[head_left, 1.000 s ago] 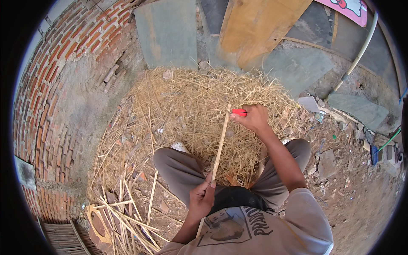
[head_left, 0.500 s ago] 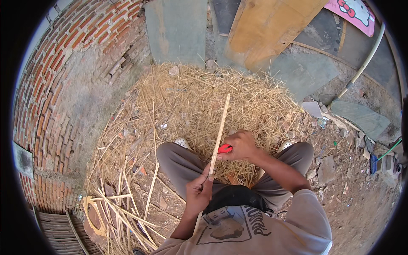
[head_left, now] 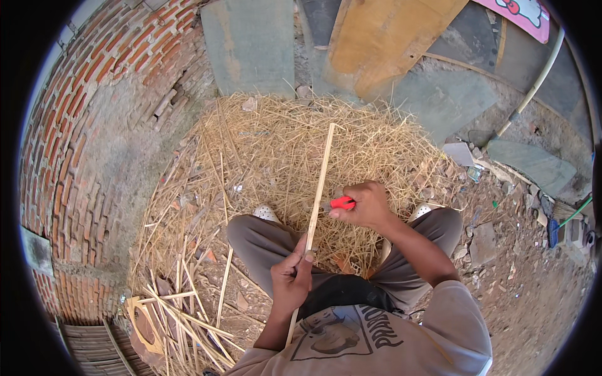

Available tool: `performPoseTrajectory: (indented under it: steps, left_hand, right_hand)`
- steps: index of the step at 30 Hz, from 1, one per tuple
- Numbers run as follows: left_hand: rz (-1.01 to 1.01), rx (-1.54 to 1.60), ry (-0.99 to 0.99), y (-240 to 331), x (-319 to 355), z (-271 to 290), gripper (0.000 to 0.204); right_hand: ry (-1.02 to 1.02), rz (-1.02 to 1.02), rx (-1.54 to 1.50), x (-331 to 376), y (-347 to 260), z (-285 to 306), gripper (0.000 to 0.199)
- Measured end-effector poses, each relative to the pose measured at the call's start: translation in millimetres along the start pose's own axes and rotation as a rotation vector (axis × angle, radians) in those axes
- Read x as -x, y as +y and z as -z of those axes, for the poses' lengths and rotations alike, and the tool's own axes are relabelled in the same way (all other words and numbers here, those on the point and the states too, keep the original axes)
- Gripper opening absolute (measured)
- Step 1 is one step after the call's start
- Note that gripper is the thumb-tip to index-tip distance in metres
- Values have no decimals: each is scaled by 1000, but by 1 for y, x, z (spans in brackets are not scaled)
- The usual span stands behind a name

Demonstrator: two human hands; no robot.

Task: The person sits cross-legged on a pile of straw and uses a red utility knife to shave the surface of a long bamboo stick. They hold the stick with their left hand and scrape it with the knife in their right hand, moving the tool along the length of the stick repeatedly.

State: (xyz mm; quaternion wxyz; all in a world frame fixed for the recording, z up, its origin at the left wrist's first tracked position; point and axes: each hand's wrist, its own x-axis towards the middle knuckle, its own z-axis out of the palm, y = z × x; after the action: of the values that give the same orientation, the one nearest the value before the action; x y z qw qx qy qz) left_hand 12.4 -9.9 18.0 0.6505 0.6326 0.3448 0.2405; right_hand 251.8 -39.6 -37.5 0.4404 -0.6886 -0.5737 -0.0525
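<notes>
My left hand (head_left: 292, 276) is closed around the lower part of a long pale bamboo strip (head_left: 321, 178). The strip slants up and away over a heap of thin shavings (head_left: 263, 144), and its lower end runs back along my shirt. My right hand (head_left: 369, 205) grips a red-handled knife (head_left: 343, 202) just right of the strip. Its short grey blade points left, at or close to the strip's edge; whether they touch I cannot tell. A curled shaving hangs at the strip's far tip.
A pile of cut strips (head_left: 182, 319) lies at the lower left beside a yellow frame-like piece (head_left: 141, 323). Brick wall (head_left: 69, 156) rises on the left. Boards (head_left: 251, 50) lean at the back. Rubble and a blue-headed brush (head_left: 552, 232) are at the right.
My right hand and the knife have moved up and right, farther along the strip. A curl now shows at the strip's tip. My left hand keeps its hold.
</notes>
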Motion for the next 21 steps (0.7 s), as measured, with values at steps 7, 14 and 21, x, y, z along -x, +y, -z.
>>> performPoseTrajectory:
  steps: [7,14,21]
  left_hand:
    - [12,-61,-25,9,-2,-4,37]
    - [-48,-191,-26,3,2,-2,38]
    - [-68,-222,-54,-1,9,1,39]
  right_hand:
    - [-40,89,71,-1,-6,-1,65]
    - [64,93,158,-5,15,-3,64]
    - [34,-104,187,-11,21,7,66]
